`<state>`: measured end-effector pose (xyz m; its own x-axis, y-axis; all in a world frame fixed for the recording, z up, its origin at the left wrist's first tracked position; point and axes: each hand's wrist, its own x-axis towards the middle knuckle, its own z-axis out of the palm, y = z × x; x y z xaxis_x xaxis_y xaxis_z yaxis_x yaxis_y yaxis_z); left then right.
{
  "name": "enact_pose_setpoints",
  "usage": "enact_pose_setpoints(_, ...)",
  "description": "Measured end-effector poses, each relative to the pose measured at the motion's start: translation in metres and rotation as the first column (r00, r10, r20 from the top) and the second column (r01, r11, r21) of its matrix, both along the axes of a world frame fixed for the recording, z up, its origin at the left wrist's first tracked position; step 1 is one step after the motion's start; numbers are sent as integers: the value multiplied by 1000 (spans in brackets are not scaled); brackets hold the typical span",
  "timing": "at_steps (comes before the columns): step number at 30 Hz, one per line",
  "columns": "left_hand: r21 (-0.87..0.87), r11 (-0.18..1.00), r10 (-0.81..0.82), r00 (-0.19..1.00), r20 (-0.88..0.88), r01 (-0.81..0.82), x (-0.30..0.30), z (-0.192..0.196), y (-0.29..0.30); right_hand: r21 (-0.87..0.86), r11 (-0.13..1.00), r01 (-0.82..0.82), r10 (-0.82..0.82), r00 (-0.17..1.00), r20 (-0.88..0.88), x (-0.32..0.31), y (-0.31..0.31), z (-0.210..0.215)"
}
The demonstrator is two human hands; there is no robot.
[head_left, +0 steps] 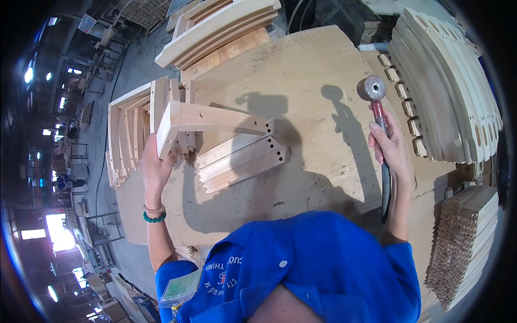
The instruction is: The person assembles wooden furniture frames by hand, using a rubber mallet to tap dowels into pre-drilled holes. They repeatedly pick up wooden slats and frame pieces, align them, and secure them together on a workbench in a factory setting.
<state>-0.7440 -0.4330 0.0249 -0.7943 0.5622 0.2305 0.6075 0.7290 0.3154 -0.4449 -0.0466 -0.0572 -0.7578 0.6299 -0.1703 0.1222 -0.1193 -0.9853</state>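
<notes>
My left hand (157,166) is closed on the lower end of a light wooden frame piece (221,117). That piece has a short leg joined to a long rail with drilled holes, and is held raised above the table. My right hand (391,141) grips a hammer (371,88) by its red and dark handle, the round metal head pointing away from me. Between the hands, several wooden slats (237,164) with dark holes in their ends lie side by side on the brown tabletop (318,145).
Assembled wooden frames (132,118) stand at the left edge of the table. More curved frames (221,35) are stacked at the far side. On the right are a row of slotted curved boards (439,91) and a tall stack of wooden strips (466,242).
</notes>
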Motion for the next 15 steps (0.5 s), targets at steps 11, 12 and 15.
enact_pose_setpoints(11, -34, 999, -26, 1000, 11, 27, -1, -16, -1, -87, 995, -47, 47, 999, -10, 9, -3, -27)
enact_pose_setpoints(12, -40, 998, -37, 999, 18, 38, -1, -15, 0, -81, 995, -53, 53, 999, -7, 8, -3, -27)
enact_pose_setpoints(15, -20, 999, -39, 999, 17, 39, 2, -17, 2, -74, 995, -73, 73, 997, -7, 4, -6, -30)
